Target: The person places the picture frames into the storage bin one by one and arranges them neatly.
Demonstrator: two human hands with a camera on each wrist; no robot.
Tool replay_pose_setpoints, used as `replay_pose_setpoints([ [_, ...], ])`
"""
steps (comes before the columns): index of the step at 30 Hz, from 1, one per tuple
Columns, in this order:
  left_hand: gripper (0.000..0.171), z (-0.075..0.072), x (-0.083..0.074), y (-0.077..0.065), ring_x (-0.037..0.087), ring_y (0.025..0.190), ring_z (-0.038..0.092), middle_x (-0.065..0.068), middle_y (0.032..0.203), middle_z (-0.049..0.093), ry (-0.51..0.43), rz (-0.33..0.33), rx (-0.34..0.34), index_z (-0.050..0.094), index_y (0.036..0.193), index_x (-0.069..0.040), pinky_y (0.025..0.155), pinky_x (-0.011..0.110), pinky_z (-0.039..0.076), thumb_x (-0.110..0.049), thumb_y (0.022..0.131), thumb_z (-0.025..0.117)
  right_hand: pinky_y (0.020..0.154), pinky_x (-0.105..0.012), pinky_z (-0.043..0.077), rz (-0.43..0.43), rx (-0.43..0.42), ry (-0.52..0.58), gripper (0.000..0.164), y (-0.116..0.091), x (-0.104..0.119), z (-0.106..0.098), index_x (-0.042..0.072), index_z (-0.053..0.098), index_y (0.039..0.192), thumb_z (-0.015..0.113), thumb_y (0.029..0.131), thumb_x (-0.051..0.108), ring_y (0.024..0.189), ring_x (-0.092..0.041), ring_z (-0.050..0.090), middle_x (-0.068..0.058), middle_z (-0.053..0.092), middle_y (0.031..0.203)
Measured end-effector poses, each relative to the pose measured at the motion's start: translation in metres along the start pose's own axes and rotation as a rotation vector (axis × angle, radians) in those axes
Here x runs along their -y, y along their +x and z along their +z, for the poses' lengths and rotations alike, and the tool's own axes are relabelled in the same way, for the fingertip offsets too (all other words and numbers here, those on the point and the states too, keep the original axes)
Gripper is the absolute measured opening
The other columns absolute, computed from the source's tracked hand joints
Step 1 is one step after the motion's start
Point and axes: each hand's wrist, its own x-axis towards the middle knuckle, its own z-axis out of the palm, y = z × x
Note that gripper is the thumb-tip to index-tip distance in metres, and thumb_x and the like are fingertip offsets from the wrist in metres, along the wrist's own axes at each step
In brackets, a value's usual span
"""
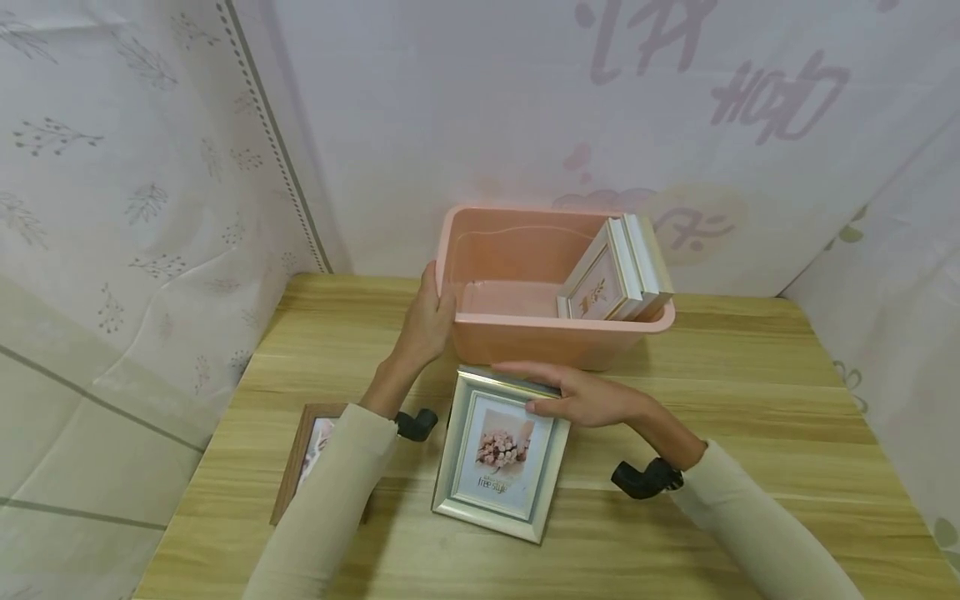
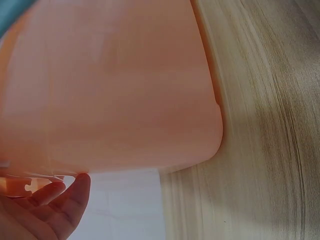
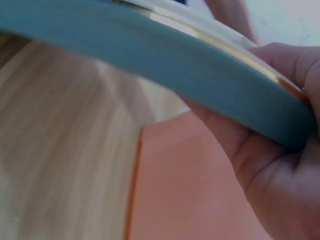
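Observation:
My left hand holds the left side of a pink plastic bin. In the left wrist view, its fingertips curl at the edge of the bin's wall. My right hand pinches a pale picture frame by its upper right edge, thumb on the front. This picture frame leans in front of the bin, its face with a flower print turned up toward me. From the right wrist, its blue-grey side edge shows between thumb and fingers. Several white picture frames stand at the bin's right end.
A brown wooden picture frame lies on the table to the left, partly hidden by my left forearm. The bin stands near the back of the wood-grain table. Behind it hangs a printed cloth, with another patterned cloth at the left.

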Motion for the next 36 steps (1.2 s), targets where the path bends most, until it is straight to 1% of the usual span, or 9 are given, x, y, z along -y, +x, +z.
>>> replay_pose_setpoints([
  [1,0.054,0.0,0.0,0.0,0.032,0.118,0.052,0.018,0.132,0.051,-0.002,-0.001,0.001,0.023,0.153,-0.008,0.102,0.056,0.042,-0.031,0.104,0.03,0.115,-0.042,0.032,-0.019,-0.002,-0.029,0.057,-0.001,0.002,-0.001,0.019,0.032,0.156,0.053,0.103,0.017,0.143,-0.019,0.035,0.001,0.034,0.159],
  [7,0.054,0.0,0.001,-0.001,0.032,0.113,0.054,0.019,0.127,0.052,-0.007,0.006,0.002,0.024,0.153,-0.007,0.099,0.056,0.044,-0.03,0.104,0.03,0.111,-0.033,0.038,-0.05,-0.058,-0.106,0.045,-0.008,0.016,-0.012,0.016,0.05,0.147,0.053,0.102,0.012,0.138,-0.015,0.044,0.002,0.049,0.149],
  [10,0.054,0.001,0.002,-0.001,0.034,0.111,0.056,0.019,0.125,0.053,-0.018,0.017,0.002,0.024,0.152,-0.004,0.097,0.056,0.046,-0.03,0.105,0.03,0.106,-0.028,0.042,-0.057,-0.091,-0.106,0.043,-0.013,0.026,-0.02,0.016,0.054,0.143,0.054,0.101,0.009,0.13,-0.013,0.05,0.001,0.053,0.146],
  [14,0.055,0.001,0.003,0.0,0.035,0.112,0.055,0.02,0.126,0.052,-0.018,0.028,-0.003,0.025,0.151,-0.002,0.099,0.056,0.045,-0.031,0.105,0.03,0.098,-0.027,0.046,-0.053,-0.13,-0.085,0.043,-0.021,0.042,-0.031,0.015,0.053,0.144,0.053,0.101,0.007,0.126,-0.014,0.05,-0.002,0.046,0.152],
  [18,0.055,0.002,0.004,0.0,0.035,0.115,0.053,0.02,0.128,0.052,0.001,0.03,-0.011,0.026,0.151,-0.001,0.101,0.056,0.043,-0.032,0.105,0.029,0.1,-0.026,0.046,-0.038,-0.164,-0.092,0.044,-0.029,0.06,-0.043,0.016,0.05,0.146,0.051,0.103,0.009,0.133,-0.013,0.047,-0.004,0.042,0.154],
  [24,0.053,0.001,0.002,0.001,0.034,0.119,0.052,0.019,0.13,0.052,0.023,0.026,-0.017,0.027,0.15,-0.004,0.103,0.055,0.041,-0.032,0.105,0.029,0.084,-0.024,0.048,-0.077,-0.248,-0.143,0.045,-0.038,0.084,-0.063,0.01,0.049,0.147,0.05,0.102,0.005,0.103,-0.011,0.059,-0.008,0.054,0.142],
  [27,0.052,0.0,0.001,0.001,0.033,0.119,0.052,0.019,0.129,0.053,0.024,0.03,-0.011,0.027,0.15,-0.005,0.103,0.054,0.041,-0.031,0.105,0.028,0.08,-0.023,0.052,-0.086,-0.317,-0.146,0.045,-0.041,0.094,-0.073,0.009,0.051,0.145,0.051,0.101,0.002,0.099,-0.013,0.063,-0.012,0.053,0.144],
  [31,0.053,0.0,0.001,0.002,0.034,0.118,0.053,0.021,0.129,0.053,0.01,0.031,0.002,0.026,0.15,-0.002,0.102,0.055,0.042,-0.028,0.104,0.029,0.077,-0.027,0.056,-0.041,-0.396,-0.122,0.045,-0.046,0.106,-0.086,0.013,0.052,0.145,0.051,0.101,0.003,0.098,-0.017,0.067,-0.016,0.053,0.14],
  [36,0.053,0.001,0.002,0.002,0.038,0.121,0.052,0.022,0.132,0.052,-0.005,0.036,-0.001,0.025,0.151,-0.001,0.104,0.055,0.041,-0.023,0.103,0.031,0.069,-0.028,0.057,0.066,-0.501,-0.123,0.046,-0.05,0.117,-0.099,0.022,0.05,0.147,0.052,0.102,0.011,0.089,-0.017,0.066,-0.01,0.043,0.15],
])
